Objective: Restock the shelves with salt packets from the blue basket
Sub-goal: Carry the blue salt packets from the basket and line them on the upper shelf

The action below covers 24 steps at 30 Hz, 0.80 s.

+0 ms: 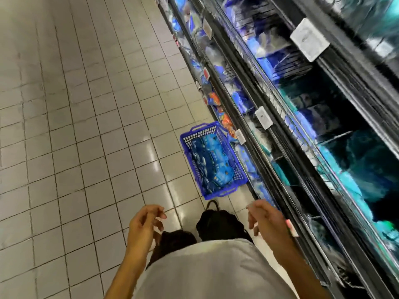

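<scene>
The blue basket (pixel 188 140) stands on the tiled floor against the foot of the shelves, ahead of me. Blue salt packets (pixel 212 160) fill it. My left hand (pixel 144 225) hangs low in front of my body with loosely curled fingers and holds nothing. My right hand (pixel 264 219) hangs the same way, empty, close to the shelf edge. Both hands are well short of the basket. The shelves (pixel 287 117) run along the right side and carry blue, teal and white packets, blurred by motion.
White price tags (pixel 309 39) stick out from the shelf rails. Orange and blue packets (pixel 224 117) lie on the lowest shelf behind the basket. My dark shoes (pixel 218 223) stand just short of the basket. Tiled floor (pixel 75 126) stretches to the left.
</scene>
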### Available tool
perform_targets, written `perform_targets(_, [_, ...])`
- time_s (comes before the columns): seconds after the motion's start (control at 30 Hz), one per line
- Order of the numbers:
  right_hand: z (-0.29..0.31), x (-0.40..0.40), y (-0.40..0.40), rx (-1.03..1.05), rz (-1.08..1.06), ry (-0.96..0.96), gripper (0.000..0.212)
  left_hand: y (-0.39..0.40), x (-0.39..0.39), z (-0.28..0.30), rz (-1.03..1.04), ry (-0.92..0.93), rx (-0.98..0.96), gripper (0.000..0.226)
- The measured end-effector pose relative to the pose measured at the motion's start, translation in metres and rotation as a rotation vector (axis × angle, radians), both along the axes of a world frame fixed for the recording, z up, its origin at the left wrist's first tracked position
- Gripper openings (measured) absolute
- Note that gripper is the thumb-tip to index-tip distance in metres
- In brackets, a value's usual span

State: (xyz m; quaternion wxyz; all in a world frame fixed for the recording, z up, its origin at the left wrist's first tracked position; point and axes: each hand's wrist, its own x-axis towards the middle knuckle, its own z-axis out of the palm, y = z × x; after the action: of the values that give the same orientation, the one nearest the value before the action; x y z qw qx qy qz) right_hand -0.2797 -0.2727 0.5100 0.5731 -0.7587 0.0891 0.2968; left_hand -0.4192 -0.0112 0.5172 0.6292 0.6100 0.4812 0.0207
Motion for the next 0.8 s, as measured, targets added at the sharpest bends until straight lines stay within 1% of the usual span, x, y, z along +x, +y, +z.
perform_targets(0.1, [-0.003,0.035,0.034,0.022,0.063,-0.004,0.017,0.018,0.028,-0.002,0.022,0.012,-0.012,0.029])
perform_targets(0.23, [-0.021,0.065,0.076,0.040,0.071,0.036,0.022,0.043,0.075,-0.016,-0.001,0.028,-0.031,0.028])
perform_targets(0.3, [-0.039,0.078,0.094,0.031,0.057,0.066,0.031,0.051,0.102,-0.029,-0.052,0.033,-0.042,0.027])
perform_targets(0.33, [-0.048,0.084,0.104,0.022,0.047,0.092,0.031,0.055,0.117,-0.036,-0.084,0.045,-0.048,0.027])
perform_targets(0.4, [-0.068,0.096,0.120,-0.010,0.010,0.138,0.025,0.060,0.146,-0.057,-0.176,0.088,-0.059,0.028])
perform_targets(0.47, [-0.094,0.107,0.134,-0.057,-0.048,0.175,0.030,0.064,0.172,-0.085,-0.286,0.152,-0.069,0.028])
perform_targets(0.5, [-0.112,0.114,0.140,-0.081,-0.067,0.194,0.030,0.065,0.185,-0.103,-0.330,0.179,-0.079,0.027])
perform_targets(0.6, [-0.181,0.135,0.153,-0.196,-0.126,0.225,0.021,0.070,0.221,-0.169,-0.422,0.229,-0.118,0.024])
perform_targets(0.7, [-0.273,0.153,0.162,-0.330,-0.230,0.235,0.019,0.073,0.251,-0.254,-0.515,0.327,-0.114,0.021])
perform_targets(0.8, [-0.380,0.163,0.171,-0.416,-0.195,0.324,0.019,0.076,0.280,-0.350,-0.700,0.386,-0.014,0.017])
